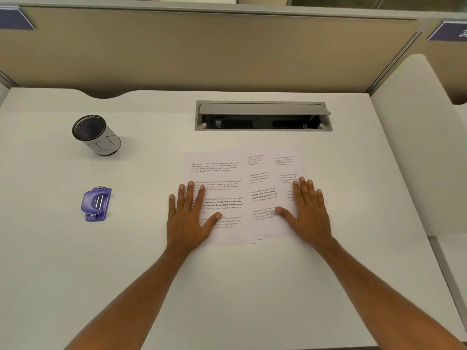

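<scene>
Three printed white sheets (255, 183) lie fanned and overlapping on the white desk (126, 261), a little right of its middle. My left hand (190, 215) rests flat on the left edge of the top sheet, fingers straight and spread. My right hand (307, 209) lies flat on the right edge of the rightmost sheet, fingers straight, thumb pointing inward over the text. Neither hand grips anything.
A purple hole punch (96, 203) sits at the left of the desk. Behind it stands a black mesh pen cup (97, 135) wrapped in white paper. An open cable tray (262, 116) is recessed at the back. Beige partition walls (202, 49) enclose the desk.
</scene>
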Demonstrator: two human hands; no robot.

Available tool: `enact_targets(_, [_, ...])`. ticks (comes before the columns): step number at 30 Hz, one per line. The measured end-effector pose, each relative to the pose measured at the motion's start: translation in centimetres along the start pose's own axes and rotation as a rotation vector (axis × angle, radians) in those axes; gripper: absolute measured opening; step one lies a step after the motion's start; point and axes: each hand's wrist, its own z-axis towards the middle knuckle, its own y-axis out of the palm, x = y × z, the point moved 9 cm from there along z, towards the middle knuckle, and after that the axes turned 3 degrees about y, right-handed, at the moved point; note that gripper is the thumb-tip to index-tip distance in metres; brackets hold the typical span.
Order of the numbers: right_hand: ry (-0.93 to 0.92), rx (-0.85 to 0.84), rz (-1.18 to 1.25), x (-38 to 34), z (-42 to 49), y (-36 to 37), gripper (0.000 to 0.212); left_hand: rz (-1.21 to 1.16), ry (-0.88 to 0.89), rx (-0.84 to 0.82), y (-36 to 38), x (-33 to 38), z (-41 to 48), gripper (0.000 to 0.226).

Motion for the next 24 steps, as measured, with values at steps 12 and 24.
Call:
enact_targets(12, [-0.047, 0.018, 0.012, -4.0, -1.4, 0.9, 0.103, -0.017, -0.027, 0.016, 1.0, 3.4, 0.4, 0.099])
enact_targets(24, [-0.032, 0.014, 0.072, -9.0, -2.5, 2.3, 0.106, -0.008, 0.01, 0.018, 1.6, 4.8, 0.0, 0.098])
